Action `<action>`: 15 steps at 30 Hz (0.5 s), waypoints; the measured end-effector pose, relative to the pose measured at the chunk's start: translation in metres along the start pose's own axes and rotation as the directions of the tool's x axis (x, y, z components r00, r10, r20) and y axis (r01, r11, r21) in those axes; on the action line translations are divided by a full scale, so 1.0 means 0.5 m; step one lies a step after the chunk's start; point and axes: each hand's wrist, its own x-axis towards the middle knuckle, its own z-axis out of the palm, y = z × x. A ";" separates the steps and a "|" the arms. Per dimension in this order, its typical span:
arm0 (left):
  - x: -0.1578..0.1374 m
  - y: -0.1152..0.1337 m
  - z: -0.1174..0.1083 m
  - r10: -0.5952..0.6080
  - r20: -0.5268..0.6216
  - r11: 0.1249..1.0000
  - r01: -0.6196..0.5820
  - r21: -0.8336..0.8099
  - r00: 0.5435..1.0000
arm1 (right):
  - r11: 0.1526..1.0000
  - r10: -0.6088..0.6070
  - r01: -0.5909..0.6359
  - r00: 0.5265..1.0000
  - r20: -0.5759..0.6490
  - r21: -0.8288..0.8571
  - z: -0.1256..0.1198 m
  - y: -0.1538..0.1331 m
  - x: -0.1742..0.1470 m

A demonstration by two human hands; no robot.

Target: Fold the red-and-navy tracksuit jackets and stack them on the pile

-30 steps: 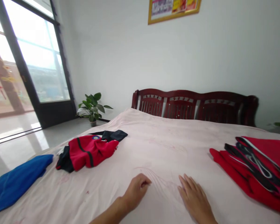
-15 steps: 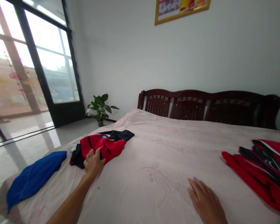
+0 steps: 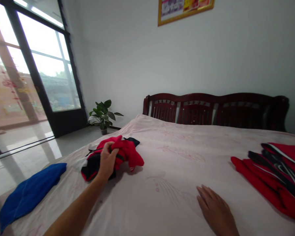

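My left hand is closed around a crumpled red and black garment at the left side of the bed, with the cloth bunched and partly raised off the sheet. My right hand lies flat, fingers apart, on the pale pink bedsheet near the front edge and holds nothing. A blue garment lies at the bed's left corner. Red clothes with black and white stripes are stacked at the right.
A dark wooden headboard stands against the white wall. A potted plant sits on the floor left of the bed, beside a large glass door. A framed picture hangs high on the wall.
My left hand went from the middle of the sheet out to the red and black garment, closed on it and gathered it upward. My right hand stayed flat on the sheet.
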 end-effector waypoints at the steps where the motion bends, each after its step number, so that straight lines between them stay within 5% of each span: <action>1: -0.045 0.021 0.015 0.042 0.155 0.997 -0.032 -0.068 0.987 | 1.000 0.008 -0.008 1.000 0.009 0.029 -0.002 0.002 0.001; 2: -0.092 0.040 0.027 0.085 0.354 0.991 -0.042 -0.129 0.932 | 0.998 0.016 -0.017 1.000 0.019 0.062 -0.003 0.006 0.002; 3: -0.136 0.056 0.035 0.118 0.583 0.986 -0.027 -0.163 0.804 | 0.995 0.029 -0.031 0.999 0.026 0.099 -0.005 0.010 0.002; 5: -0.206 0.076 0.043 0.112 0.888 0.985 0.068 -0.159 0.446 | 0.982 0.057 -0.064 0.997 0.044 0.179 -0.007 0.019 0.003; 6: -0.227 0.079 0.043 0.100 0.933 0.987 0.083 -0.136 0.346 | 0.972 0.072 -0.082 0.996 0.053 0.219 -0.008 0.024 0.003; 7: -0.236 0.078 0.041 0.085 0.937 0.991 0.073 -0.116 0.338 | 0.961 0.089 -0.101 0.994 0.059 0.257 -0.008 0.027 0.003; 8: -0.235 0.072 0.039 0.072 0.907 0.995 0.037 -0.096 0.415 | 0.949 0.104 -0.118 0.993 0.063 0.292 -0.009 0.030 0.003; 9: -0.224 0.062 0.035 0.068 0.839 0.997 -0.019 -0.068 0.539 | 0.937 0.117 -0.132 0.991 0.066 0.322 -0.010 0.032 0.003; 11: -0.182 0.027 0.023 0.070 0.642 0.991 -0.129 0.045 0.763 | 0.917 0.137 -0.154 0.988 0.074 0.367 -0.014 0.032 0.004; 12: -0.156 0.005 0.015 0.067 0.537 0.977 -0.165 0.136 0.841 | 0.910 0.141 -0.160 0.987 0.077 0.382 -0.016 0.030 0.005; 15: -0.088 -0.072 -0.012 -0.030 0.325 0.871 -0.134 0.472 0.945 | 0.902 0.138 -0.158 0.987 0.077 0.402 -0.024 0.023 0.008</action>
